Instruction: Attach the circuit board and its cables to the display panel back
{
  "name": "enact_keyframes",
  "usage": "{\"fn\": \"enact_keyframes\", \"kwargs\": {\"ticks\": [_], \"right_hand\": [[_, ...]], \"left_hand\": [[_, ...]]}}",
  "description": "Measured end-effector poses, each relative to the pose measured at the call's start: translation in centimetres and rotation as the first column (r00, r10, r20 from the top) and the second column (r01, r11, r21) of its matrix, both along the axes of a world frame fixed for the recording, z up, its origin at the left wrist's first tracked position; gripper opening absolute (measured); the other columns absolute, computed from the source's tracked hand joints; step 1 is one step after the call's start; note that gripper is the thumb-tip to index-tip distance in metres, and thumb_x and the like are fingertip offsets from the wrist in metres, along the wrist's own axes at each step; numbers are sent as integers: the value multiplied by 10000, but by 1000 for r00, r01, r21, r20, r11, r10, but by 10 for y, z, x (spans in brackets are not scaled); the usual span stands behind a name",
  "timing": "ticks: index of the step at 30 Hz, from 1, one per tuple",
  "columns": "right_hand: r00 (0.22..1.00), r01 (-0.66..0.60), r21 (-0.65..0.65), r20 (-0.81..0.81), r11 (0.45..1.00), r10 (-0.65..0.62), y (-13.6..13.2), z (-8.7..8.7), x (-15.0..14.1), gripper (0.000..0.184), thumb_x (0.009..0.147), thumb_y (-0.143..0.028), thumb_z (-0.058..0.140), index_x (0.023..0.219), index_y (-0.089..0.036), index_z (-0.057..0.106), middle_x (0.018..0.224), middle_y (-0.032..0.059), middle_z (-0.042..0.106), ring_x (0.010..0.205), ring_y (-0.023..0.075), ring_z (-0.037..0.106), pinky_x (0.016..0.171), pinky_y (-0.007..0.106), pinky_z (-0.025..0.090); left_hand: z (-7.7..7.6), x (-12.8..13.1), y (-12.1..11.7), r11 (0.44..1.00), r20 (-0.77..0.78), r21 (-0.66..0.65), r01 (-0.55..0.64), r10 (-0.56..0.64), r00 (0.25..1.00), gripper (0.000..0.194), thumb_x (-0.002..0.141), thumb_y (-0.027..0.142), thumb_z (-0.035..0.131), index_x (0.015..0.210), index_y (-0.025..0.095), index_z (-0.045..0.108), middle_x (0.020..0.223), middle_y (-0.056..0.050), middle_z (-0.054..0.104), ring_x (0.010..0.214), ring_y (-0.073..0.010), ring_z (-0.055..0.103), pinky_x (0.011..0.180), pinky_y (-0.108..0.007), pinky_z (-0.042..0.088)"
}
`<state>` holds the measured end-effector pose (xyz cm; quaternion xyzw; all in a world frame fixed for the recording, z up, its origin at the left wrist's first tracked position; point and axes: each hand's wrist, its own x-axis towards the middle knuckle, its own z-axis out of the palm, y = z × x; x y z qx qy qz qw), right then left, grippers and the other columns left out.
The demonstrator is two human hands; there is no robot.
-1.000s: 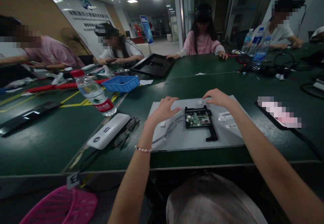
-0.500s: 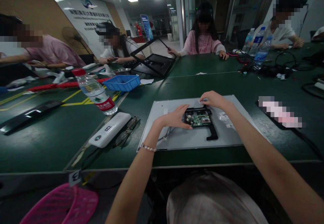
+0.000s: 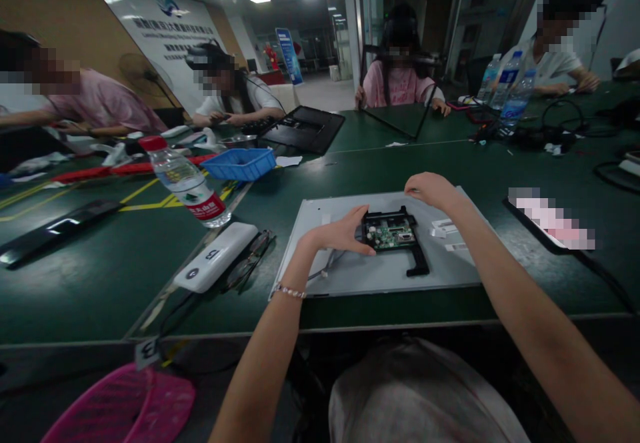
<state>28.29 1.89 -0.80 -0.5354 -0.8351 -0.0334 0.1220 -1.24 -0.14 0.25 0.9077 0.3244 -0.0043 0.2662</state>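
Observation:
A black plastic bracket point(image 3: 417, 256) holding a green circuit board point(image 3: 393, 235) lies on a grey flat panel point(image 3: 360, 284). My left hand point(image 3: 345, 231) grips the bracket's left side, thumb at the near corner and fingers at the far corner. Above the panel's far edge, to the right of the bracket, is my right hand point(image 3: 430, 188). Its fingers are curled down and together, apart from the bracket, and whatever they may hold is hidden. A thin grey cable point(image 3: 325, 271) runs out on the panel's left. White labels point(image 3: 445, 227) are on the panel's right half.
Left of the panel are glasses point(image 3: 249, 261), a white power bank point(image 3: 216, 256), a water bottle point(image 3: 187, 186) and a blue tray point(image 3: 240, 164). A phone point(image 3: 550, 221) lies on the right. Across the green table point(image 3: 440, 153), a person holds up a black frame point(image 3: 395, 126).
My right hand has moved off the bracket's far right corner, a little right and away. My left hand keeps its place. The person opposite has swung the black frame upright in front of them.

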Motion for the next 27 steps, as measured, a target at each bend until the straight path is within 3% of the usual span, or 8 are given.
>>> {"fn": "enact_keyframes", "kwargs": {"ticks": [7, 15, 27], "right_hand": [[997, -47, -95, -73, 994, 40, 10, -18, 8, 240, 819, -257, 601, 1020, -192, 716, 1057, 59, 710, 970, 207, 642, 872, 289, 466], [998, 1, -84, -68, 996, -7, 6, -15, 3, 180, 836, -194, 566, 887, -194, 739, 995, 61, 727, 961, 199, 648, 879, 278, 449], [997, -58, -102, -60, 993, 52, 4, -13, 6, 185, 812, -301, 627, 916, -191, 733, 981, 59, 716, 919, 203, 645, 821, 281, 462]], "left_hand": [[6, 0, -2, 1000, -35, -7, -3, 3, 999, 1233, 635, 677, 675, 1494, 115, -9, 1573, -169, -8, 1448, -321, 61, 1183, -420, 123], [4, 1, -2, 1000, -26, -19, -15, 14, 1000, 1231, 625, 660, 689, 1490, 102, 15, 1565, -191, 39, 1438, -335, 108, 1178, -423, 142], [0, 0, 0, 1000, 10, -20, -1, 1, 1000, 1206, 626, 657, 689, 1493, 123, 43, 1565, -182, 70, 1431, -355, 132, 1168, -447, 166]]}}
